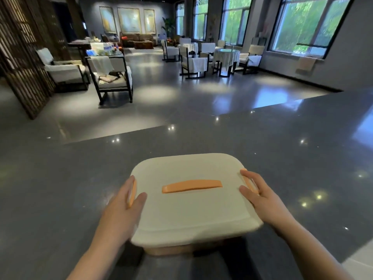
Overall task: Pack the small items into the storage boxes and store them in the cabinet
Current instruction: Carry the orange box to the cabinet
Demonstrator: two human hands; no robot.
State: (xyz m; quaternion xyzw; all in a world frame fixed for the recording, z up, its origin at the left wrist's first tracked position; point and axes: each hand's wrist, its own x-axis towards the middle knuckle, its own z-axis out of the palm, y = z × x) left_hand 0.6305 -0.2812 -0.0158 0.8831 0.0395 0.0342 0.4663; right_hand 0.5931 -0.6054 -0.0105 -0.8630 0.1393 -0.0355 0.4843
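A cream storage box with its lid on and an orange handle lying flat across the top is held in front of me above a dark polished counter. My left hand grips the box's left side, thumb on the lid, fingers round the orange side latch. My right hand grips the right side the same way, over the other orange latch. What the box contains is hidden by the lid.
The counter's far edge runs diagonally across the middle of the view. Beyond it lies a glossy floor with an armchair at the left, a wooden lattice screen, and a covered table with chairs by the windows.
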